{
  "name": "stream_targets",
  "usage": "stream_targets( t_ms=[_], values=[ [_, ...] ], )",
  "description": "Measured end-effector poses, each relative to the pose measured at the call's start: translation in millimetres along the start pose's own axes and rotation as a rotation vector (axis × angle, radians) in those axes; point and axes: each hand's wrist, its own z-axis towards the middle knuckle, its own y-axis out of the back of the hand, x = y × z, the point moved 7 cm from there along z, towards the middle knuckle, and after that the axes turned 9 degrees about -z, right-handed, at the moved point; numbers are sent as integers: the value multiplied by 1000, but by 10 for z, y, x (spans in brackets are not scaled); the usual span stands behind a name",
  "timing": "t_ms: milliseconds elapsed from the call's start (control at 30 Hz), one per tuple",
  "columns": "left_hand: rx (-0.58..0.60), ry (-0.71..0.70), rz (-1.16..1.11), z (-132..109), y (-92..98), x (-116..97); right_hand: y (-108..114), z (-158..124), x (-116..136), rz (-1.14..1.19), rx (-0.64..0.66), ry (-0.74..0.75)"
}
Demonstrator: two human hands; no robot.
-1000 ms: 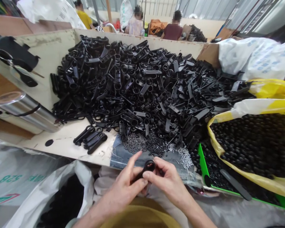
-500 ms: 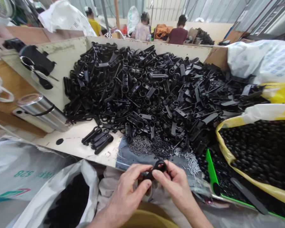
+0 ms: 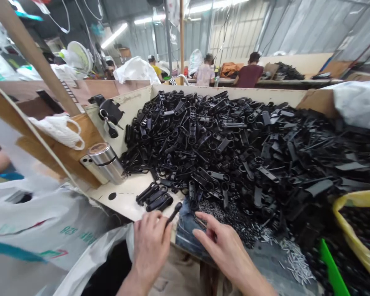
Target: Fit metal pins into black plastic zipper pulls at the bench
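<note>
My left hand (image 3: 151, 242) grips a slim black part (image 3: 173, 214) at the near edge of the bench, its far end sticking out past my thumb. My right hand (image 3: 225, 246) is loose, thumb and forefinger spread over the dark blue mat (image 3: 188, 236); whether the fingertips touch it, I can't tell. Below my left wrist a white sack (image 3: 77, 267) gapes, dark inside.

Just beyond my left fingers lies a cluster of black pieces (image 3: 154, 197) on the pale bench top (image 3: 123, 199) — the held part points up beside its right end. Silver pins (image 3: 297, 263) are scattered right of my right hand, with a green tray wall (image 3: 334, 269) and a yellow-edged bag (image 3: 341, 213) further right.

Past these rises a great heap of black parts (image 3: 216, 144), a steel flask (image 3: 106, 162) standing to its left. Farther off — beyond the back board (image 3: 274, 95) — a co-worker in maroon (image 3: 249, 76) sits by a long table.
</note>
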Motion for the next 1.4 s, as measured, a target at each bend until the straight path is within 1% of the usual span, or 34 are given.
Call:
stream_targets(
  t_ms=[67,100,133,200,267,300,367,433,533,600,633,700,767,800,833,900,967,1067,1133,1167,1200,1267,1333,1400],
  values=[
    [-84,5,138,59,-10,177,68,160,59,-188,-40,45],
    [-117,-6,176,86,-32,229,94,238,81,-282,-54,52],
    [-135,-31,194,112,-68,258,115,313,98,-372,-64,50],
    [-123,-102,186,162,-172,275,131,449,126,-513,-68,33],
    [-81,-140,150,207,-273,299,105,552,160,-586,-55,31],
    [-65,-128,131,228,-308,330,82,587,178,-602,-49,35],
    [-61,-80,105,253,-334,397,26,625,204,-624,-36,43],
    [-84,-63,90,250,-321,415,-25,624,214,-644,-29,46],
    [-144,-94,60,216,-273,333,-72,579,227,-649,-32,56],
    [-177,-159,27,219,-253,219,-85,547,245,-637,-40,73],
    [-174,-203,9,246,-260,153,-84,535,253,-627,-46,82],
    [-115,-289,-33,365,-317,29,-48,520,244,-604,-73,82],
    [-39,-341,-94,551,-393,-52,52,484,188,-583,-117,53],
    [-6,-366,-132,651,-431,-80,136,442,137,-559,-152,25],
    [27,-394,-166,747,-472,-101,243,377,69,-521,-198,-9],
    [79,-498,-191,890,-554,-141,507,182,-116,-426,-297,-72],
    [105,-628,-151,963,-634,-156,798,-56,-352,-360,-372,-109],
    [105,-779,-97,1004,-712,-131,1229,-349,-743,-365,-442,-150],
    [102,-833,-120,1036,-722,-117,1464,-444,-942,-393,-483,-176],
    [105,-856,-143,1058,-718,-120,1545,-455,-1004,-411,-490,-181],
    [110,-872,-170,1088,-708,-131,1599,-444,-1040,-431,-487,-183],
    [114,-889,-243,1166,-660,-173,1633,-374,-1055,-477,-456,-178],
    [128,-873,-333,1264,-583,-233,1600,-282,-1040,-525,-411,-170],
    [169,-820,-423,1362,-487,-307,1544,-209,-1033,-561,-370,-160]
  ],
)
